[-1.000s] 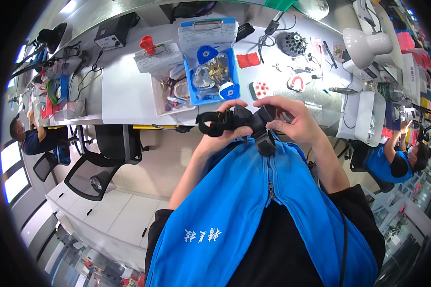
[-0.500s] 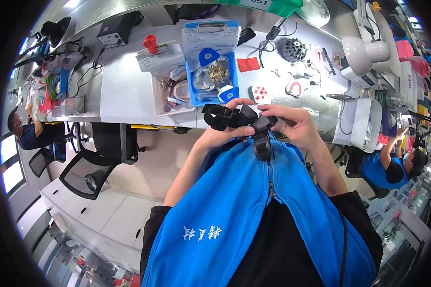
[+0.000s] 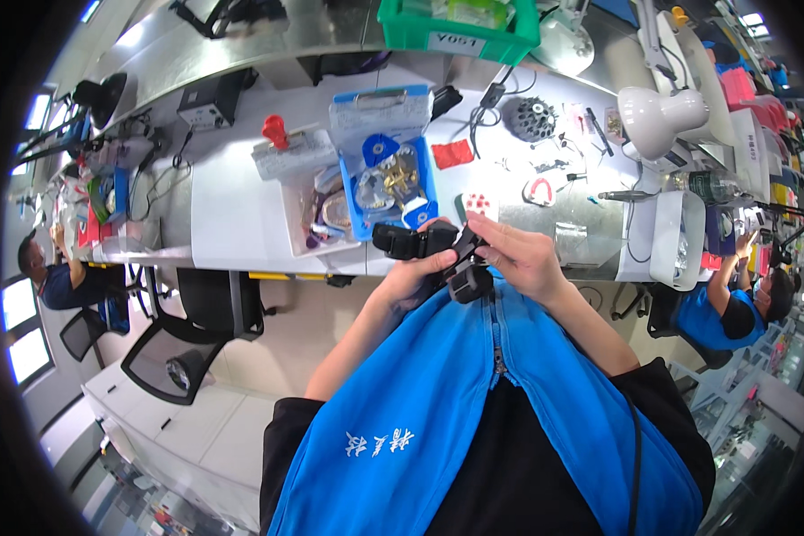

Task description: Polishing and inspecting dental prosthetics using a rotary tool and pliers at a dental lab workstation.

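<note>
In front of my chest, a black strapped device [image 3: 470, 284] with chunky plastic parts is between my two hands, its exact kind unclear. My left hand [image 3: 409, 279] is closed round its left part, thumb on top. My right hand [image 3: 525, 257] has its fingers pressed together against the right side, the thumb tucked beneath. Just beyond them on the bench is a white block with red pieces [image 3: 482, 207]. Left of that, a blue tray [image 3: 357, 221] holds a brass-coloured dental articulator [image 3: 405, 179] and blue discs.
Beside the blue tray stands a white tray [image 3: 308, 247] with dental models. A red cloth-like piece [image 3: 453, 154], a dental model with a red arch [image 3: 538, 190] and a round black bur holder [image 3: 532, 119] lie farther back. A white lamp [image 3: 661, 116] and white bin [image 3: 677, 241] stand right. People sit at both sides.
The view has shifted, so the bench sits lower in the picture. The black device has turned in my hands, and my right fingers have gone from curled to straighter and pressed together.
</note>
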### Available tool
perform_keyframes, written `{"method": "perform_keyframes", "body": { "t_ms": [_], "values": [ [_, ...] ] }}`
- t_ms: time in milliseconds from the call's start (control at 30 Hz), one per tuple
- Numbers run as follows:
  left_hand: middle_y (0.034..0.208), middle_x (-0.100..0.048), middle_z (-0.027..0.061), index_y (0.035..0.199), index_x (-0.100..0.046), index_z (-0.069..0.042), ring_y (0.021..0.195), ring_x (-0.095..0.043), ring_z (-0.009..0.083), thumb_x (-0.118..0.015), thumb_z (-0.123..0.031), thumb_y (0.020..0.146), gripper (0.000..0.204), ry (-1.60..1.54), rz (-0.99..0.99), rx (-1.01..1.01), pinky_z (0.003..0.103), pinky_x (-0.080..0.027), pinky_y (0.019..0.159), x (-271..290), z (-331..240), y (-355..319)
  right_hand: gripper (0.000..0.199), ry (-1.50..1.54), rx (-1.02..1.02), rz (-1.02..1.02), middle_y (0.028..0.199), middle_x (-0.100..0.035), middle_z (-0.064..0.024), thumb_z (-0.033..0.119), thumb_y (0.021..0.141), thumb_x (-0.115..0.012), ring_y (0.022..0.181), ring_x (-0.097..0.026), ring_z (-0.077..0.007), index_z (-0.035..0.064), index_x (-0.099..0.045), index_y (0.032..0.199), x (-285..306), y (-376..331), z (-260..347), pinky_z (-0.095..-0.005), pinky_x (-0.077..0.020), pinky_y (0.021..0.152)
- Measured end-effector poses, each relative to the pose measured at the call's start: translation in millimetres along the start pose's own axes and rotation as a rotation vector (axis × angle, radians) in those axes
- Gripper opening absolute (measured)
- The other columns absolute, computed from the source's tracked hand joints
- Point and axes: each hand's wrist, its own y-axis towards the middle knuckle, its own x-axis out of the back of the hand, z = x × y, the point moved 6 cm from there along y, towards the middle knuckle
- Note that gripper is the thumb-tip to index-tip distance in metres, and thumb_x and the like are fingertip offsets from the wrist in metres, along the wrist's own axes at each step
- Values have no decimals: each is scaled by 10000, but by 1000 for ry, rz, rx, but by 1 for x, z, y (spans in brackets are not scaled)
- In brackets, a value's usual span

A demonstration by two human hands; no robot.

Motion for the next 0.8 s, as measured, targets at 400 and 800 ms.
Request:
{"method": "perform_keyframes", "body": {
  "t_ms": [400, 800],
  "values": [
    [1139, -673, 110, 1317, -559, -34, 960, -673, 234, -726, -270, 919, 492, 153, -111, 115, 374, -566, 842, 44, 7, 9, 424, -130, 157, -19, 1383, -588, -176, 179, 995, -590, 1101, -673, -303, 48, -544, 1396, -26, -18, -28, -361, -560, 919],
    [1334, -608, 88, 1411, -511, -81, 1186, -591, 233, -558, -377, 996, 512, 261, 15, 167, 424, -468, 1014, 56, 6, 34, 781, 128, -164, 124, 1562, -334, -213, 299, 920, -686, 1361, -433, -412, -5, -291, 1522, -11, -32, -14, -450, -359, 1136]
  ]
}}
